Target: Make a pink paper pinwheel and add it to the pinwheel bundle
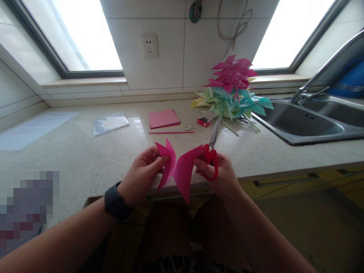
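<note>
Head camera: pink paper spreads between two hands at the counter's edge

Both hands are closed on cut pink paper (185,170) at the centre of the frame, just over the front edge of the speckled counter (136,142). The left hand (145,165), a dark watch (118,201) at its wrist, pinches the left portion between thumb and fingers; the right hand (223,172) grips the right portion while also holding red-handled scissors (212,146). Neither hand is nearer: the paper lies directly between them, touching both. Its right portion runs slantwise from the right fingertips to a point at lower centre, while the scissors' long axis tilts toward the top of the frame, blades away from the paper. Whether the two portions join in the middle cannot be told.

Above the paper, a slim pink stick (171,132) lies left to right, just below a stack of pink sheets (164,118) and a small tape roll (187,128). A small red box (204,121) sits near the heaped paper pinwheels (233,74) at upper right.
</note>
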`<state>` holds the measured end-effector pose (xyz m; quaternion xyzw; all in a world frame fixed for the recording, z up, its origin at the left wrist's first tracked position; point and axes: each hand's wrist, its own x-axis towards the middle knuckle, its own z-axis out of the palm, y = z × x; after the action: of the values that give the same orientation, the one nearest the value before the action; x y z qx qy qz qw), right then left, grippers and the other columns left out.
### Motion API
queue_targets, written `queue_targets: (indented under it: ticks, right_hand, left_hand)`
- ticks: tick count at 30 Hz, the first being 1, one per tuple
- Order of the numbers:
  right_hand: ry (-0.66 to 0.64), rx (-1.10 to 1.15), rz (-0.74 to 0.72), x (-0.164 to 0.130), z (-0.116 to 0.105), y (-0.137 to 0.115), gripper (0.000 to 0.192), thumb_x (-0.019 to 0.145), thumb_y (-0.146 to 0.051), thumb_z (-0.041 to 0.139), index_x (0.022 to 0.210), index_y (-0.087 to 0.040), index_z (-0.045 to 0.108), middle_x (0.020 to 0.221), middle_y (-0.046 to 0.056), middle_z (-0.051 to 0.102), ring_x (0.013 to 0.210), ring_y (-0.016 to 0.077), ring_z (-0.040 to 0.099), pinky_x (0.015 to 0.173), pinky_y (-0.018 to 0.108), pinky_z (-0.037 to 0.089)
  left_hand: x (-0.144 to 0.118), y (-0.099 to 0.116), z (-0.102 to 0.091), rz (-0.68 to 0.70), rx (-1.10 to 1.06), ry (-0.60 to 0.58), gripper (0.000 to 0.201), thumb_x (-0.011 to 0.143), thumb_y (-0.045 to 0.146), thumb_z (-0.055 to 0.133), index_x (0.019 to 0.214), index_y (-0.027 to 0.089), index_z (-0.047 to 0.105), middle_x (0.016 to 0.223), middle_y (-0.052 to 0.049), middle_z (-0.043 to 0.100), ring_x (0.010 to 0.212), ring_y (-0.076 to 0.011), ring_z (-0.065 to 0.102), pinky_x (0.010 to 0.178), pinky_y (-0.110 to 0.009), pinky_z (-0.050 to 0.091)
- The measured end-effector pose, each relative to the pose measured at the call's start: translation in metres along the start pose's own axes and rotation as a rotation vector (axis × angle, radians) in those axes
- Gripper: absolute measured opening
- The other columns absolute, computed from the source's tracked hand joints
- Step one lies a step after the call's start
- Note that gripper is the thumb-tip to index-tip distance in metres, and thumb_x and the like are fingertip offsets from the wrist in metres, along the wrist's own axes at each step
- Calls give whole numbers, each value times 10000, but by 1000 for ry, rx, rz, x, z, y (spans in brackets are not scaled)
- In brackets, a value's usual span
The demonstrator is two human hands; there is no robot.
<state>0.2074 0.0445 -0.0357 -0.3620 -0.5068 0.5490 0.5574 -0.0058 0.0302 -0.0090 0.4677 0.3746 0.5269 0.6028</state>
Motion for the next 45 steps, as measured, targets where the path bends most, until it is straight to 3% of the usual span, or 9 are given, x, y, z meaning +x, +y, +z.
queue_targets:
  ticks: [3,8,15,21,29,32,37,42,45]
  right_hand:
    - [51,47,33,1,4,0,224,710,-347,864,871,-223,769,629,-26,679,494,83,578,434,180,401]
    - [213,189,-75,5,10,0,290,724,-310,860,994,-259,768,1104,43,749,589,68,618,474,182,453]
    - [28,80,-59,2,2,0,193,712,-276,868,863,-235,756,867,11,757,580,74,580,517,191,451]
    - [-119,-85,-19,-2,6,-9,340,594,-251,930,866,-230,728,674,-31,679,569,105,578,541,226,460]
    - [-11,-166,-116,0,12,-9,149,722,-280,835,759,-212,708,638,-32,619,555,92,480,523,227,389]
    - [36,-179,-149,-1,11,-8,154,724,-307,836,798,-227,727,644,-25,619,557,107,478,514,239,390]
    - [-31,-157,-65,1,13,-10,260,659,-316,881,868,-224,758,600,-45,592,503,83,439,481,219,358]
    - [46,-71,-118,4,14,-7,177,669,-294,856,778,-223,736,696,-11,688,595,117,564,556,241,443]
    - [102,-77,-132,4,11,-6,196,643,-276,864,772,-227,726,684,-19,686,600,128,585,563,248,464]
  left_hand:
    - [-1,3,3,-12,-54,39,210,819,297,790,946,173,677,873,0,692,700,-80,618,621,-172,536]
    - [-2,8,5,-16,-196,77,238,815,193,786,994,180,630,907,-1,696,714,-80,652,617,-145,553]
    - [-3,14,9,-10,-300,80,393,860,88,693,1213,196,558,1023,-49,704,781,-116,687,706,-205,598]
    - [-4,16,12,-28,-384,101,292,878,47,630,1137,177,593,954,-36,709,767,-99,680,742,-195,589]
    - [-4,13,12,-21,-332,20,373,853,107,697,1187,204,563,1103,-56,712,952,-148,690,878,-256,566]
    - [-3,14,11,-12,-308,18,411,832,125,732,1197,203,559,1088,-55,712,915,-138,686,854,-242,560]
    - [-5,16,13,-45,-333,-2,409,834,131,729,1202,194,563,1056,-54,700,897,-143,678,843,-252,558]
    - [-5,14,13,-54,-307,-49,367,842,164,725,1171,194,565,1040,-55,688,915,-156,665,863,-280,543]
    - [-1,9,6,-12,-136,0,535,814,197,767,1274,232,498,1036,-39,658,949,-173,649,895,-323,529]
